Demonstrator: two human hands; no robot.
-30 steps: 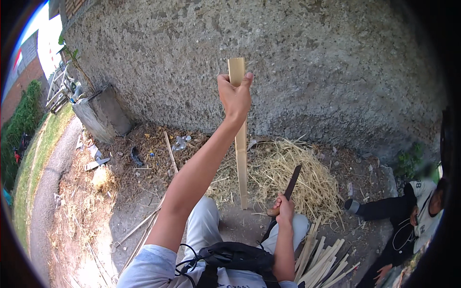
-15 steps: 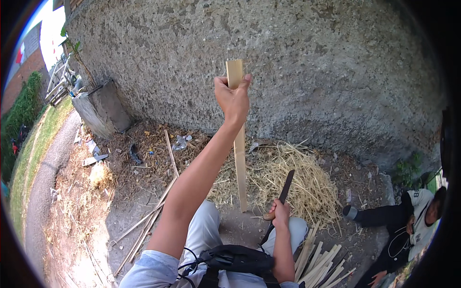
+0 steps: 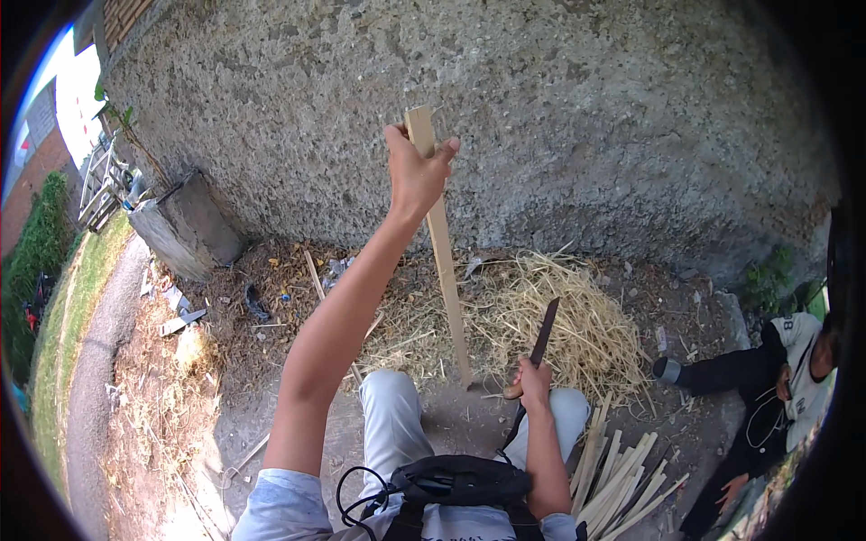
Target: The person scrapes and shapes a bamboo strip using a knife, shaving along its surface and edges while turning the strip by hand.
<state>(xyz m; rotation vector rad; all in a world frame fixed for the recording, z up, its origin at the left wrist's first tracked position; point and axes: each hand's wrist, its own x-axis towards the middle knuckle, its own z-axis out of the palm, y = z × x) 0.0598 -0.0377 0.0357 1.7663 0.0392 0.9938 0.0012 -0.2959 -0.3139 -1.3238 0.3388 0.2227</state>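
Note:
A long, pale bamboo strip (image 3: 444, 261) stands nearly upright in front of me, its lower end on the ground. My left hand (image 3: 419, 169) is closed around it close to the top, thumb along the right side. Low on the right, my right hand (image 3: 534, 383) grips the wooden handle of a machete (image 3: 544, 332) with a dark blade. The blade points up and away, apart from the strip. A heap of thin shavings (image 3: 577, 329) lies just beyond the blade.
A rough grey wall (image 3: 541, 117) rises across the far side. Several split strips (image 3: 622, 487) lie beside my right knee. At the right sits another person (image 3: 767, 397) in dark trousers. A concrete block (image 3: 187, 225) stands at the left, by a path (image 3: 95, 334).
The strip's top and my left hand have shifted slightly left, so the strip leans more. My right hand, still with the machete, sits a little farther right in view.

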